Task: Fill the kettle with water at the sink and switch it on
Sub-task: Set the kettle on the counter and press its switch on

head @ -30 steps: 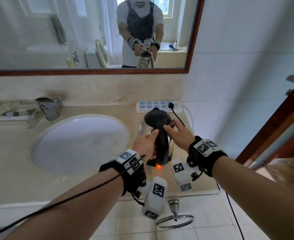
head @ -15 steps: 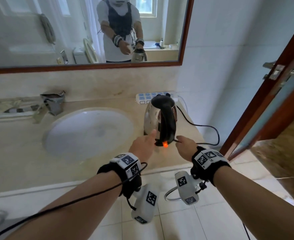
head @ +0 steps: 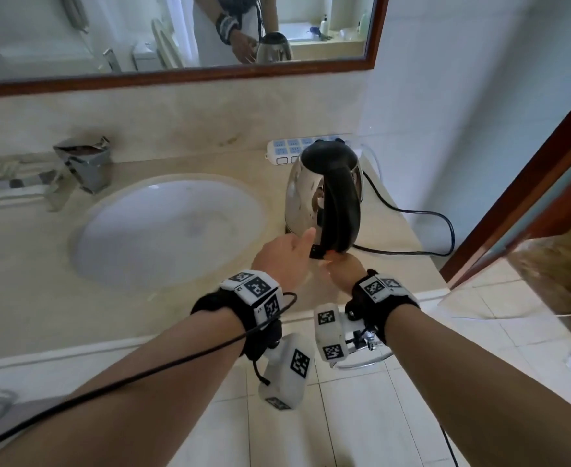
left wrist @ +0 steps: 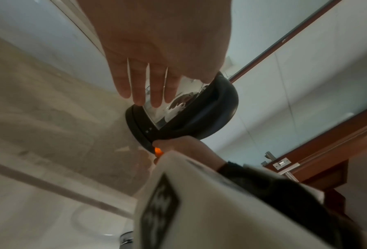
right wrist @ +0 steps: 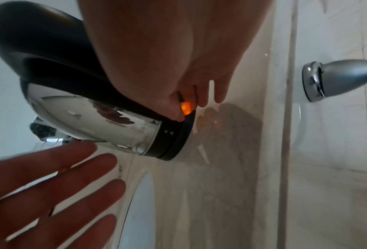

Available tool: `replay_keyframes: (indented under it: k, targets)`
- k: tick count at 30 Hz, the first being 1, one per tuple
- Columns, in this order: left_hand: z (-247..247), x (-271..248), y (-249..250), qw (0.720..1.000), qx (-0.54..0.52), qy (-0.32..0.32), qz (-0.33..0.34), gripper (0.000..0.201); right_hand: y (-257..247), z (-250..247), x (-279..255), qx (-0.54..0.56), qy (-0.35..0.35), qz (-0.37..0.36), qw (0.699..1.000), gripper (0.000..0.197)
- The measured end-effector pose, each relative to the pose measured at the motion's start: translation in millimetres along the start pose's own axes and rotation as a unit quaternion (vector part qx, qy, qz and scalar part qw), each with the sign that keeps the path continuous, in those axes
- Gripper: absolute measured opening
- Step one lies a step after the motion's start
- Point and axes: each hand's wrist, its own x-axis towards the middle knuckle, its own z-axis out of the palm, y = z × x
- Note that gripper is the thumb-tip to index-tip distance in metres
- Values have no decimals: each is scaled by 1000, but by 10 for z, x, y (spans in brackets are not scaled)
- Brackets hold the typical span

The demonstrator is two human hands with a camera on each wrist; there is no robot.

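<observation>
A steel kettle [head: 302,197] with a black handle [head: 339,210] stands on its black base on the counter, right of the sink basin [head: 169,230]. My right hand [head: 344,271] is at the foot of the handle. Its thumb and fingers pinch the switch [right wrist: 186,107], which glows orange. My left hand [head: 285,257] is held flat with straight fingers [left wrist: 152,87] beside the kettle's lower left side [left wrist: 174,107]. I cannot tell whether it touches. The kettle's lid is down.
A chrome faucet [head: 85,163] stands behind the basin. A white power strip [head: 290,150] lies against the back wall, and the kettle's black cord [head: 445,230] loops to the right. A wooden door [head: 530,183] stands open on the right. A chrome towel ring [head: 365,362] hangs below the counter edge.
Both hands have come down from the kettle's top and handle to its foot. The right hand has closed on the switch. The orange light glows in every frame.
</observation>
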Motion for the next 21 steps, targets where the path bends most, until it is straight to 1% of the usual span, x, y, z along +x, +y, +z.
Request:
replay_keyframes:
  k: [2,3,6,8,11,15,18,19,21]
  targets:
    - [22,31,-4,1000,7,2,5,48,24,-7,-23,41,20,-11,999,34]
    - [31,43,-7,1000,9,3,10,46,48,-3,-37,42,28,-24,998,34]
    - [43,56,8,1000,2,0,15,41,109,2,-128,1,20,-68,998,40]
    - [57,59,13,1000,-7,-4,7,45,167,23,-141,-25,22,-90,995,41]
    - [76,46,23,1000,-8,4,-3,47,238,47,-62,-35,30,-93,995,42]
    - [105,16,5,1000,-22,5,-12,48,301,109,24,-118,24,-99,988,47]
    - [101,-7,-14,1000,-7,-5,-16,50,249,91,-41,-143,11,-101,985,51]
    - [110,-8,-34,1000,-1,-10,-16,51,251,94,-43,-144,11,-105,984,50]
    - [91,-44,-45,1000,16,-15,-18,51,199,83,-138,-146,14,-100,984,43]
